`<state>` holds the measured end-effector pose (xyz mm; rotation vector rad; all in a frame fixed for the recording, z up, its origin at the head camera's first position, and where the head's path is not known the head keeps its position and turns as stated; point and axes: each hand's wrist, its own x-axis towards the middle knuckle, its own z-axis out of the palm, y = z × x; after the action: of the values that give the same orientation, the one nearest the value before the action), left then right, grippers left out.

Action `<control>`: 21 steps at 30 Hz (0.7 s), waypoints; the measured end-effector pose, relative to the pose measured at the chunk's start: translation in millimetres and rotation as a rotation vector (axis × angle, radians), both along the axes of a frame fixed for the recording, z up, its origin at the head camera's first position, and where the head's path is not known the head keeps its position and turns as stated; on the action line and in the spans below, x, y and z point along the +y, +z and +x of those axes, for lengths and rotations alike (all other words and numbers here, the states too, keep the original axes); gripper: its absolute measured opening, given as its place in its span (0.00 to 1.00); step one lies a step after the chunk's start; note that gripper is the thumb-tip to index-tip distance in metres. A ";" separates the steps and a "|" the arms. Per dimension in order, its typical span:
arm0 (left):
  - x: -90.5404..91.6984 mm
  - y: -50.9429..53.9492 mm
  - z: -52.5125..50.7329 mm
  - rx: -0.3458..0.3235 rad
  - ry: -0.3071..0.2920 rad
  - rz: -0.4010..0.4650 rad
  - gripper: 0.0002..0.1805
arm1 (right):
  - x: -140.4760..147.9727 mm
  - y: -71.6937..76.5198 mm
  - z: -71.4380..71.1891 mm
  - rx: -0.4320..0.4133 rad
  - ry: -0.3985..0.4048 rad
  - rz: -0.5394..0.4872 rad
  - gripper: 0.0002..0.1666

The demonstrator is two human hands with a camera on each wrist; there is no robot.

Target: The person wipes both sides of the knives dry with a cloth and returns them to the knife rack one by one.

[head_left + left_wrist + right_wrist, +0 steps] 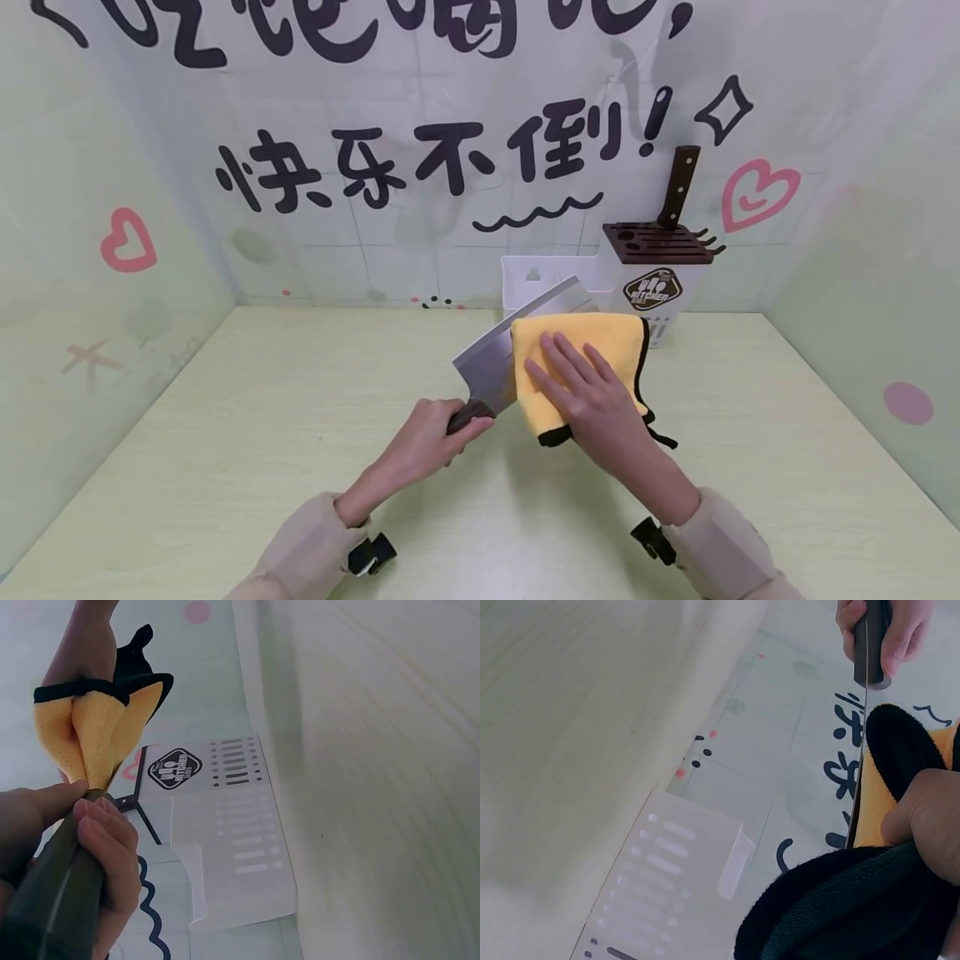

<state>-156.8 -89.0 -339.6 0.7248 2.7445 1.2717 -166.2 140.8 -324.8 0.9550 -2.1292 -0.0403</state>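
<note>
My left hand point(429, 437) grips the dark handle point(467, 415) of a cleaver, raised above the table. Its broad metal blade point(487, 362) slants up to the right. Over the blade's right part lies a yellow cloth point(622, 337) with black edging, hiding much of the metal. My right hand point(592, 400) holds this cloth against the blade, fingers spread on its near face. The right wrist view shows the right thumb point(930, 821) on the cloth's other side. In the left wrist view the cloth point(97, 731) bunches in folds beyond the handle.
Behind the hands, a white knife holder point(611, 292) with a brown slotted top point(660, 243) stands against the back wall. A brown knife handle point(681, 187) sticks up from it. The pale table point(247, 433) meets printed walls on the left, right and back.
</note>
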 end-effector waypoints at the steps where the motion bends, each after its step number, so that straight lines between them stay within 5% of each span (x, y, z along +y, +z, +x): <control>1: 0.0 0.1 0.0 -0.001 0.002 0.000 0.19 | -1.1 0.0 0.5 0.000 0.001 0.004 0.31; 21: 0.5 1.3 -1.6 0.036 0.008 0.003 0.19 | -13.2 -3.2 5.8 0.061 0.105 0.104 0.26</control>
<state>-158.3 -88.5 -338.4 0.7451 2.7769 1.2765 -160.4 127.6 -328.0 1.1114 -2.0351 -0.1277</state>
